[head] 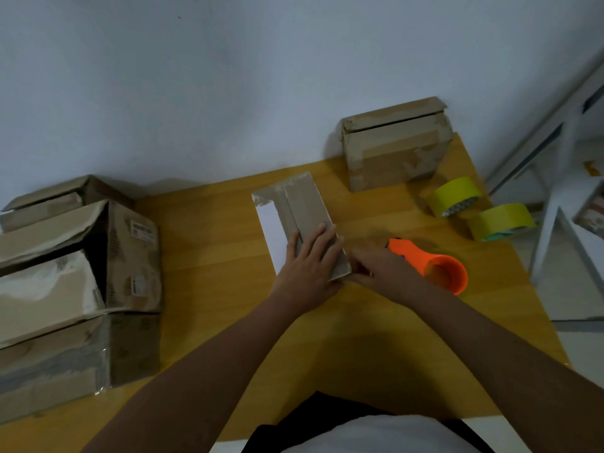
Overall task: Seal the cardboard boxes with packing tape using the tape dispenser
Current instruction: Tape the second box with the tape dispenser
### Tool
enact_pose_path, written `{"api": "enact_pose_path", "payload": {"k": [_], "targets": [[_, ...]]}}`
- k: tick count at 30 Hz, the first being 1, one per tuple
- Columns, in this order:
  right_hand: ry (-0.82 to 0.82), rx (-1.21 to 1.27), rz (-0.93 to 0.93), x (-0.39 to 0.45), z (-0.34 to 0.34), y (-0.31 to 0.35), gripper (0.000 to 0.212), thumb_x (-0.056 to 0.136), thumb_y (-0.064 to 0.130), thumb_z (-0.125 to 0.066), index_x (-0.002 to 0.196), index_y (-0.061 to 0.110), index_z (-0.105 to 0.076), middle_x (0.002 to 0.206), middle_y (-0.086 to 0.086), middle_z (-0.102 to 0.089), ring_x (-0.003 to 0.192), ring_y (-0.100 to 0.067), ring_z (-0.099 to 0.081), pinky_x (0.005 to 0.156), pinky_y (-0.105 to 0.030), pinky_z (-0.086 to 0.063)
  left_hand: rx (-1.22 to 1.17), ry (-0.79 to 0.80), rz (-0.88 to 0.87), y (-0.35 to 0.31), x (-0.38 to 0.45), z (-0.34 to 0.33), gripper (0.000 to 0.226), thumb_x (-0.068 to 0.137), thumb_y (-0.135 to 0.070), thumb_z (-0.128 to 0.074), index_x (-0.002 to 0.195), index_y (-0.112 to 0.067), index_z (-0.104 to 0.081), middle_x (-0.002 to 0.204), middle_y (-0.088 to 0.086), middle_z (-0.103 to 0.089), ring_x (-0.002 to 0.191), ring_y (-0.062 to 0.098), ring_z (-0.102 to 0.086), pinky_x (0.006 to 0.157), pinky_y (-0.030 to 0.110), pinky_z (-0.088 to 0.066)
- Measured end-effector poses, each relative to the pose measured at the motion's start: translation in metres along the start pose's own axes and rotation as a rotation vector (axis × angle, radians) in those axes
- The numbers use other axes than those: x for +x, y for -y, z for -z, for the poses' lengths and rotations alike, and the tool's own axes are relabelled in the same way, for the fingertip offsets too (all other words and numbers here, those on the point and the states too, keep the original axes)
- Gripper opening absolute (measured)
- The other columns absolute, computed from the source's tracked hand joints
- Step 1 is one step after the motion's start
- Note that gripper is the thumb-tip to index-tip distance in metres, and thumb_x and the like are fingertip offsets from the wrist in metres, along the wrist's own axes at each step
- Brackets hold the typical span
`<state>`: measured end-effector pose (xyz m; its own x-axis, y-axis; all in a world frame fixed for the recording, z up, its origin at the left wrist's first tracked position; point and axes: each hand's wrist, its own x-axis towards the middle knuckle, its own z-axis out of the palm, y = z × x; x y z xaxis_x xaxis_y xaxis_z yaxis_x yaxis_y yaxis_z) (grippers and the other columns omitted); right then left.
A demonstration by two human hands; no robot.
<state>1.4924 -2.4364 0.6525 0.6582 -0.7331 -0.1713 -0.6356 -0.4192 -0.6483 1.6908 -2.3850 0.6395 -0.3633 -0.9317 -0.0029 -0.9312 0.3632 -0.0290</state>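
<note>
Flat left hand [310,259] presses the small box [300,220] at mid-table; right hand [376,266] pinches its near right corner, beside the orange dispenser [434,266]. Open wood lies toward the near edge of the table [209,243]. Stacked boxes [75,282] left carry unreadable labels. Two yellow rolls [457,196] sit right, another box [395,145] against the wall.

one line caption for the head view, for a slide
Left hand presses a small cardboard box shut; right hand beside the orange tape dispenser.
</note>
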Motion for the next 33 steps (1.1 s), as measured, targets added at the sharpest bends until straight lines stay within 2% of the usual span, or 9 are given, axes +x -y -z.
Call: {"api": "enact_pose_path", "payload": {"k": [7, 9, 13, 16, 19, 21, 23, 28, 33], "targets": [[0.055, -0.029, -0.153, 0.008, -0.016, 0.017, 0.065, 0.081, 0.040, -0.072, 0.136, 0.019, -0.045, 0.129, -0.005, -0.060, 0.115, -0.025, -0.057, 0.084, -0.036, -0.046, -0.028, 0.012, -0.031, 0.001, 0.000, -0.001, 0.089, 0.077, -0.059, -0.070, 0.145, -0.014, -0.033, 0.154, 0.010, -0.034, 0.146, 0.030, -0.023, 0.111, 0.064, -0.027], [0.052, -0.060, -0.190, 0.000, -0.016, 0.021, 0.058, 0.083, 0.039, -0.068, 0.133, 0.019, -0.045, 0.122, -0.005, -0.062, 0.110, -0.026, -0.059, 0.076, -0.034, -0.046, -0.049, 0.043, -0.098, 0.009, -0.003, 0.000, 0.096, 0.074, -0.061, -0.070, 0.147, -0.015, -0.030, 0.156, 0.009, -0.030, 0.147, 0.029, -0.020, 0.114, 0.063, -0.021], [-0.035, -0.122, -0.270, -0.023, -0.011, 0.040, 0.022, 0.089, 0.026, -0.060, 0.099, 0.018, -0.042, 0.105, -0.008, -0.055, 0.101, -0.028, -0.056, 0.073, -0.039, -0.040, -0.356, 0.184, -0.121, 0.019, 0.005, 0.036, 0.080, 0.090, -0.069, -0.038, 0.151, -0.019, -0.030, 0.160, 0.003, -0.022, 0.150, 0.021, -0.011, 0.121, 0.050, -0.004], [-0.169, -0.104, -0.199, -0.030, -0.012, 0.064, 0.013, 0.092, 0.016, -0.053, 0.093, 0.016, -0.040, 0.099, -0.009, -0.053, 0.095, -0.027, -0.052, 0.072, -0.035, -0.036, -0.766, 0.016, 0.129, 0.040, 0.003, 0.065, 0.051, 0.100, -0.050, -0.042, 0.141, -0.021, -0.048, 0.148, -0.002, -0.044, 0.135, 0.012, -0.040, 0.112, 0.034, -0.034], [-0.147, -0.175, -0.106, -0.021, -0.020, 0.094, 0.006, 0.096, 0.020, -0.047, 0.097, 0.016, -0.043, 0.098, -0.004, -0.049, 0.090, -0.021, -0.051, 0.066, -0.027, -0.032, -1.084, -0.245, 0.602, 0.065, -0.033, 0.057, 0.030, 0.101, -0.035, -0.051, 0.126, -0.021, -0.060, 0.125, -0.004, -0.062, 0.114, 0.007, -0.058, 0.089, 0.025, -0.050], [-0.077, -0.219, -0.115, -0.010, -0.030, 0.104, 0.013, 0.096, 0.023, -0.049, 0.106, 0.015, -0.045, 0.106, -0.002, -0.048, 0.096, -0.019, -0.051, 0.069, -0.025, -0.035, -1.351, -0.229, 0.951, 0.068, -0.064, 0.035, 0.026, 0.101, -0.028, -0.053, 0.122, -0.015, -0.061, 0.115, 0.000, -0.065, 0.108, 0.014, -0.063, 0.082, 0.022, -0.049], [-0.019, -0.265, -0.158, 0.000, -0.039, 0.107, 0.024, 0.095, 0.027, -0.055, 0.114, 0.014, -0.048, 0.113, -0.001, -0.047, 0.102, -0.017, -0.049, 0.074, -0.025, -0.040, -1.672, -0.146, 1.152, 0.062, -0.090, 0.012, 0.026, 0.102, -0.023, -0.051, 0.122, -0.008, -0.058, 0.117, 0.010, -0.066, 0.104, 0.019, -0.065, 0.080, 0.024, -0.050], [-0.061, -0.338, -0.233, 0.013, -0.052, 0.111, 0.036, 0.093, 0.042, -0.056, 0.117, 0.015, -0.053, 0.113, -0.003, -0.053, 0.101, -0.017, -0.053, 0.081, -0.028, -0.046, -2.114, -0.114, 1.152, 0.035, -0.113, -0.010, 0.030, 0.102, -0.027, -0.052, 0.120, -0.005, -0.059, 0.120, 0.011, -0.066, 0.101, 0.017, -0.065, 0.080, 0.024, -0.052], [-0.064, -0.445, -0.267, 0.017, -0.056, 0.117, 0.048, 0.087, 0.054, -0.059, 0.115, 0.016, -0.054, 0.112, -0.003, -0.056, 0.101, -0.021, -0.057, 0.081, -0.034, -0.050, -2.171, -0.255, 1.095, 0.033, -0.120, -0.006, 0.019, 0.092, -0.010, -0.065, 0.111, -0.012, -0.061, 0.094, 0.006, -0.069, 0.086, 0.012, -0.067, 0.077, 0.023, -0.053]]}}
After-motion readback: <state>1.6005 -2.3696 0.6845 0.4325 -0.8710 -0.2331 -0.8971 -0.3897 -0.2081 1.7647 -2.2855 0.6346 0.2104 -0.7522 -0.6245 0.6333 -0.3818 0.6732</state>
